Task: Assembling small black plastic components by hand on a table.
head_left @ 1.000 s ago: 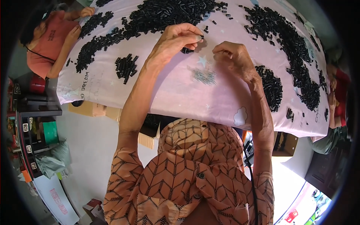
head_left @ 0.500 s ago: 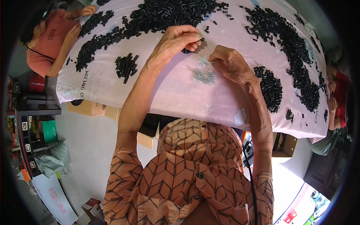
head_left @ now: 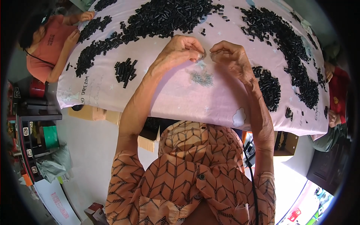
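My left hand (head_left: 182, 51) is closed in a pinch above the middle of the cloth. A small dark bit shows at its fingertips, too small to name. Close by on the right, my right hand (head_left: 231, 60) has thumb and forefinger drawn together; what they pinch, if anything, does not show clearly. The fingertips of both hands are a short gap apart. Just below them on the cloth lies a loose pile of tiny silvery-clear pieces (head_left: 202, 78). Beyond my left hand spreads a large heap of small black cylindrical pieces (head_left: 168, 17).
A pink patterned cloth (head_left: 180, 101) covers the table. Small black heaps lie left (head_left: 125, 72) and right (head_left: 269, 90) of my hands, with a long band (head_left: 296, 67) farther right. A person in an orange shirt (head_left: 56, 41) sits left; another in red (head_left: 337, 93) sits right.
My left hand has come down and slightly right, toward the right hand. My right hand has risen a little from the silvery pile, and the two hands' fingertips are now level.
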Motion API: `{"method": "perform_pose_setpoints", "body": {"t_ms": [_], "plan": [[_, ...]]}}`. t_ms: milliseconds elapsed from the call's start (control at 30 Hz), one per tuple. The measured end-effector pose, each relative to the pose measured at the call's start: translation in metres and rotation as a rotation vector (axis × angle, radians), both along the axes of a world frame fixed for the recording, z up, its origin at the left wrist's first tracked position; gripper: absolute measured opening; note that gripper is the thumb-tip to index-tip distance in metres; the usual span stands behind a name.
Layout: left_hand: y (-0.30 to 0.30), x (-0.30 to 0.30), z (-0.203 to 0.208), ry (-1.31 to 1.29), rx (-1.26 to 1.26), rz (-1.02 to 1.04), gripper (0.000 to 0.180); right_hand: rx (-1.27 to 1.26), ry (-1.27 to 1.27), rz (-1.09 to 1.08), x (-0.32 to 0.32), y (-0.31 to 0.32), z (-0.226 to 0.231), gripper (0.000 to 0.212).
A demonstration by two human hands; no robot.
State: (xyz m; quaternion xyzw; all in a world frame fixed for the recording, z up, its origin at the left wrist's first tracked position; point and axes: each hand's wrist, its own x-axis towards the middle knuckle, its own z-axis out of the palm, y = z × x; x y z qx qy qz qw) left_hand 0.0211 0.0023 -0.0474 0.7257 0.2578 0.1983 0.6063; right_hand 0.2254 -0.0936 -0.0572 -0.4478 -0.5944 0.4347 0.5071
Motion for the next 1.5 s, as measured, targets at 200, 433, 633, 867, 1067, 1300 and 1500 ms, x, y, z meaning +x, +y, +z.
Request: {"method": "perform_pose_setpoints", "body": {"t_ms": [200,433,633,867,1067,1300,1500], "plan": [[-0.004,0.003,-0.002,-0.009,-0.027,0.028,0.017,-0.131,0.182,0.007,-0.007,0.000,0.002,0.029],[-0.011,0.007,0.006,-0.026,0.066,0.129,0.011,-0.143,0.409,-0.030,-0.012,0.001,-0.002,0.026],[-0.013,0.004,0.009,0.061,-0.015,0.161,0.010,0.037,0.232,-0.178,-0.024,0.000,-0.001,0.019],[-0.009,0.002,0.011,0.105,-0.062,0.154,0.015,0.062,0.112,-0.217,-0.018,0.002,-0.003,0.011],[0.000,-0.002,0.007,-0.339,-0.547,0.113,0.012,0.020,0.130,-0.246,-0.022,-0.005,0.014,0.010],[0.001,-0.003,0.002,-0.343,-0.590,0.068,0.013,0.084,0.210,-0.192,-0.027,-0.004,0.008,0.009],[-0.002,-0.003,0.002,-0.351,-0.603,0.054,0.011,0.074,0.114,-0.199,-0.027,-0.006,0.013,0.008]]}}
